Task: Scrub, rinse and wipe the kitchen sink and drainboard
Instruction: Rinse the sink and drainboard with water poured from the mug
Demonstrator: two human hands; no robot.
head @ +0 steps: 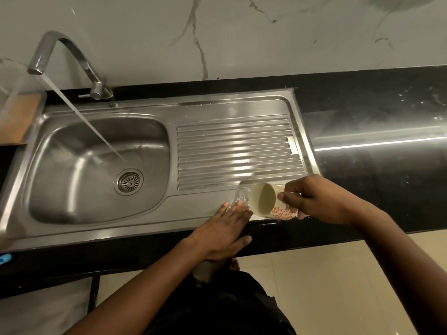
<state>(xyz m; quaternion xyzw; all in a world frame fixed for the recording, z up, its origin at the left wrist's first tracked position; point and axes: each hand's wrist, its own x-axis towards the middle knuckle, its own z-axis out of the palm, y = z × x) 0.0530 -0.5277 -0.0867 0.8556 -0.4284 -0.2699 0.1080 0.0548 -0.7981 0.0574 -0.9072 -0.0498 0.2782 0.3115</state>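
Hands meet at the lower centre of the frame. The left hand point(221, 229) lies flat, fingers straight and close together, its fingertips pressed on the wet front lip of the steel. The right hand point(314, 201) curls round a cream cup point(266, 201) with red flowers. The cup is tipped on its side with its mouth facing left, and water splashes just beside the left fingertips.

A grey marble-veined wall point(242, 32) fills the top of the frame. Below it a glossy black countertop point(375, 146) runs across, speckled with droplets at the right. Pale floor tiles point(326, 286) show at the lower right.

The stainless sink point(60, 170) sits at the centre left. Its ribbed drainboard point(237, 146) adjoins the bowl on the right and shines wet. A curved tap point(63, 47) at the upper left pours a stream of water point(84, 117) into the bowl, landing near the round drain strainer point(130, 182).
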